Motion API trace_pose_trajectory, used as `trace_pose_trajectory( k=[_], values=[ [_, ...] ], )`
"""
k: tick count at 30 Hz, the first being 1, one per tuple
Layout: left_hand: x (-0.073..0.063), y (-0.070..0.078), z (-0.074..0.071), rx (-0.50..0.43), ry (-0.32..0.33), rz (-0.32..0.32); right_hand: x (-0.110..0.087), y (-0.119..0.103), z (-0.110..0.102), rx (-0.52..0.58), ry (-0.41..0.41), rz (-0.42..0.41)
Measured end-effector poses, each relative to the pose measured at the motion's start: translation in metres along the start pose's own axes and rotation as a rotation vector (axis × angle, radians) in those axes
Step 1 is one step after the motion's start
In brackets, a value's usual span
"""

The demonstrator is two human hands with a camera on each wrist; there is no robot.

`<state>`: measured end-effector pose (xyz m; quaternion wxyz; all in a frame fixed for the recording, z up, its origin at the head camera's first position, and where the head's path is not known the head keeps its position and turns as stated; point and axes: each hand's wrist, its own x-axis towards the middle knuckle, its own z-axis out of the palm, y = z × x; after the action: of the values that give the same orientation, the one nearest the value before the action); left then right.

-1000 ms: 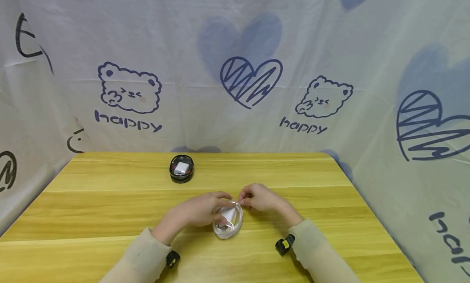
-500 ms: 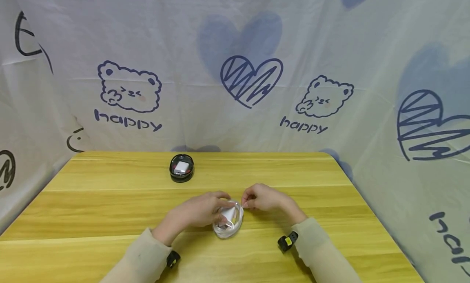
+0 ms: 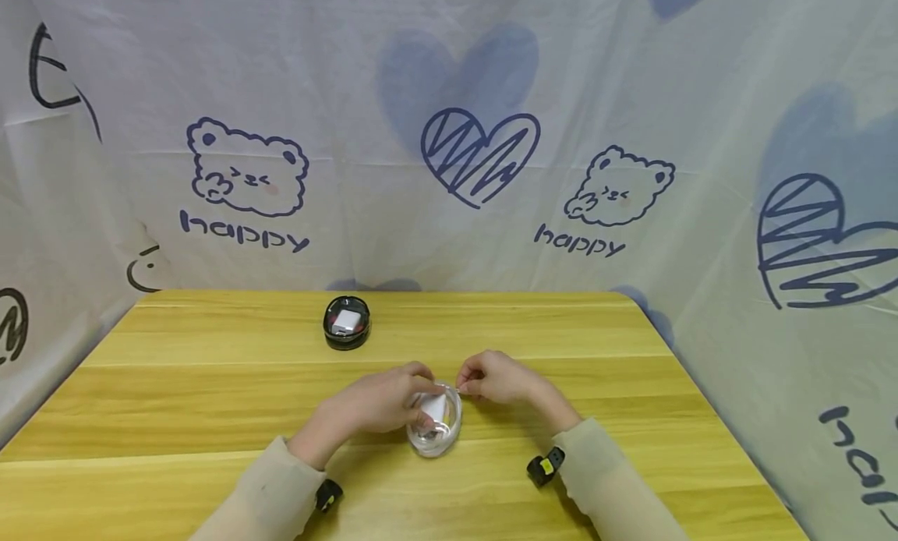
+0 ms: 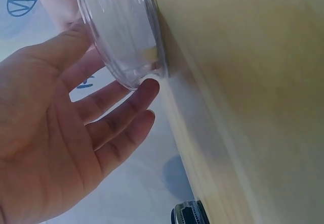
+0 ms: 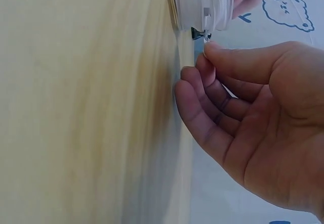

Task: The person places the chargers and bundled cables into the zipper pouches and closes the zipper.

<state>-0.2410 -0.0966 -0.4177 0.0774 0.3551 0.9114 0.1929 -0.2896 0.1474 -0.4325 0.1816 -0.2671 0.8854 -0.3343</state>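
A small oval clear zip case [image 3: 436, 450] with a white rim sits on the table, a white charger [image 3: 433, 407] showing inside. My left hand [image 3: 379, 401] grips its left side, thumb near and fingers at the far side. In the left wrist view, the fingertips lie along the curved wall of the case. At the right end of the rim, my right hand [image 3: 501, 379] pinches the little zipper pull [image 5: 206, 38] between thumb and index finger. The right wrist view shows its other fingers loosely curled beside the tabletop.
A second oval case [image 3: 347, 341], black with a clear top, stands farther back on the left of the wooden table [image 3: 210, 401]. It has a white charger [image 3: 347, 322] in it. A printed white curtain [image 3: 365, 81] hangs behind the table and along its sides.
My right hand shifted slightly right with the zipper pull, then came back left to about where it was. The left hand keeps its grip; the case has barely moved.
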Motion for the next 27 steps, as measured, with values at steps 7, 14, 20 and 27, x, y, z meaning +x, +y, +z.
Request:
trace_pose_trajectory(
  k=[7,14,20,27],
  values=[
    [0.0009,-0.0010,-0.0012,0.010,0.022,0.014,0.0012,-0.0049,0.0046,0.013,0.024,-0.001],
    [0.0022,-0.0006,-0.0007,0.030,0.027,0.150,0.0013,-0.0061,0.0056,0.016,0.022,0.005],
    [0.0022,0.0000,0.0008,0.021,0.028,0.160,0.0016,-0.0032,0.0056,0.015,0.019,0.013],
    [0.0031,0.0028,0.0015,0.030,0.027,0.120,0.0004,-0.0002,0.0020,-0.019,-0.011,0.002]
  ],
)
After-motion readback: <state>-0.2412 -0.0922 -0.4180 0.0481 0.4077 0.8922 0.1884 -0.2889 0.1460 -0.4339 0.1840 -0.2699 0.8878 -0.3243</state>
